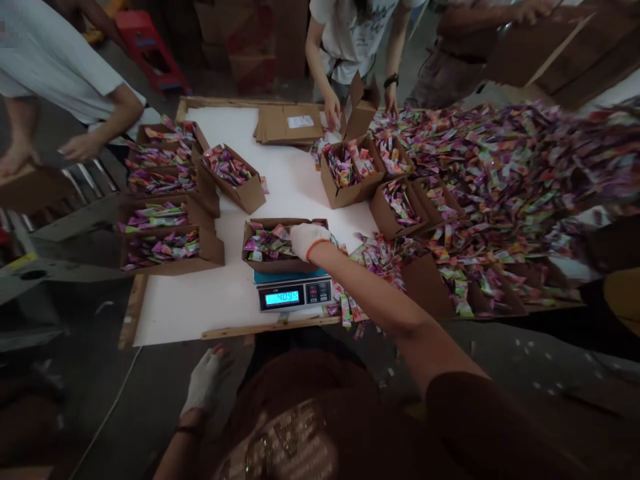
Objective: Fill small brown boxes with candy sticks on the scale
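A cardboard box of small colourful packets rests on a digital scale with a lit blue display. My right hand, in a white glove with an orange cuff, is over the right side of this box, its fingers down among the packets. Whether those fingers grip a packet is hidden. Below the table's front edge hangs my left hand, in a white glove with bare fingertips. It touches nothing, and its fingers are apart.
Filled boxes line the table's left side, with another box beside them. More boxes and a large packet heap cover the right. Flat cardboard lies at the back. Other people stand across the table and at left.
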A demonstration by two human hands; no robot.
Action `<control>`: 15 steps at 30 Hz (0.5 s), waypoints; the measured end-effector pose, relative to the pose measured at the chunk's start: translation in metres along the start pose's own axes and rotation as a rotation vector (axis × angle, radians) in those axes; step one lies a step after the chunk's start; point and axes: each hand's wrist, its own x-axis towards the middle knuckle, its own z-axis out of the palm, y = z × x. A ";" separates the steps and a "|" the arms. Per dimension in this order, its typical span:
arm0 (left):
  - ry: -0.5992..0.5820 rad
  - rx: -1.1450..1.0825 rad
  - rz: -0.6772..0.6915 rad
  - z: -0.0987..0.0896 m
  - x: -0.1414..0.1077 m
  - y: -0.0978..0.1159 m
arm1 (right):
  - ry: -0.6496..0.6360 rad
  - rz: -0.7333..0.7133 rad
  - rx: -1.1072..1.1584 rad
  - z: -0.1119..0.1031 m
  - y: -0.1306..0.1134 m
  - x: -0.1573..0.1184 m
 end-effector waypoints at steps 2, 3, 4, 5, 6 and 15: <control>0.012 -0.024 -0.003 0.007 0.000 0.012 | 0.003 -0.028 -0.002 -0.002 -0.001 0.002; 0.016 -0.032 -0.003 0.011 -0.002 0.017 | 0.019 -0.049 0.006 -0.006 0.003 -0.003; 0.017 -0.037 -0.005 0.014 -0.003 0.019 | 0.044 -0.068 0.019 -0.011 0.012 -0.012; 0.015 -0.040 -0.007 0.017 -0.005 0.020 | 0.074 -0.078 0.036 -0.017 0.023 -0.024; 0.014 -0.043 -0.013 0.019 -0.007 0.020 | 0.109 -0.073 0.052 -0.022 0.037 -0.037; -0.117 0.177 0.046 0.011 0.028 0.022 | 0.325 0.327 0.037 0.005 0.167 -0.120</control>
